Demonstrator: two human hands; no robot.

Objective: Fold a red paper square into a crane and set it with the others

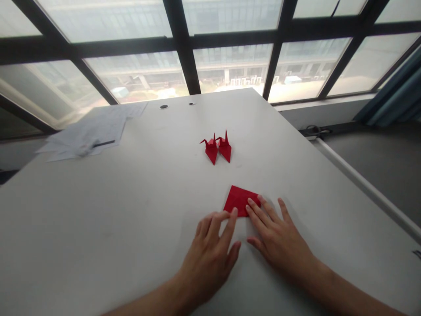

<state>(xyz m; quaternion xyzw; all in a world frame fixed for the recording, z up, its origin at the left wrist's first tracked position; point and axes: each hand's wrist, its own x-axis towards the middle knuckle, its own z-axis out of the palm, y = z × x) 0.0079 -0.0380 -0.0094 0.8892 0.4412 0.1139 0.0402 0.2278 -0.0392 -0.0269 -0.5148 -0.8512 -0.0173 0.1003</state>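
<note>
Both forearms come in from the bottom edge of the view and meet near the middle of the white bench (98,228). The left hand (210,254) lies palm down, wrist at about 7 o'clock, its fingers (230,221) stretched toward 1 o'clock and held loosely together, the index tip touching the near edge of the folded red paper (240,199). The right hand (279,239) also lies flat, its wrist at 4 o'clock, fingers slightly spread and pointing toward 11 o'clock; the index and middle tips press on the paper's near right corner, the thumb resting on the bench beside the left thumb. Neither hand grips anything; both simply press down.

The folded red paper lies flat on the bench just beyond the fingertips, a small four-sided shape set like a diamond, one corner pointing toward 12 o'clock; its long axis runs roughly from 10 to 4 o'clock.

Farther off at 12 o'clock stand two red paper cranes (219,148) side by side, touching, their lower tips toward the person. At 10 o'clock a loose pile of white sheets (88,131) carries a dark pen (103,143).
</note>
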